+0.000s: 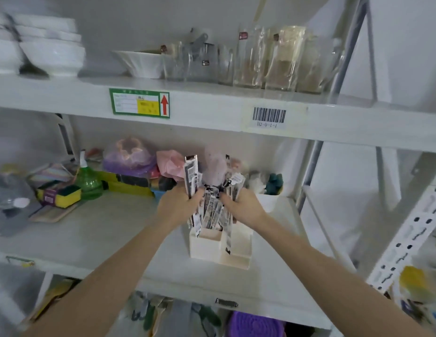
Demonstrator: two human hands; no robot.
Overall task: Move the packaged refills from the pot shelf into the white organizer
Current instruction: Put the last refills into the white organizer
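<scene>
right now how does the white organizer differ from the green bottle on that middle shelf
The white organizer is boxy, opaque and open-topped, with packaged refills standing in it; the green bottle is rounded, translucent and narrow-necked. The organizer stands near the shelf's front edge between both hands, the bottle further back on the left. Both stand upright.

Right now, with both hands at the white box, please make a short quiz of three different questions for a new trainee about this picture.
1. True or false: the white organizer stands on the same shelf as the glass jars.
2. Which hand holds a packaged refill upright, apart from the bunch: A) left hand B) right hand?
3. Fill in: the green bottle stands to the ___ of the organizer.

Key
1. False: the jars are one shelf higher.
2. A: the left hand grips that packaged refill; the right hand gathers the bunch of refills above the organizer.
3. Left.
</scene>
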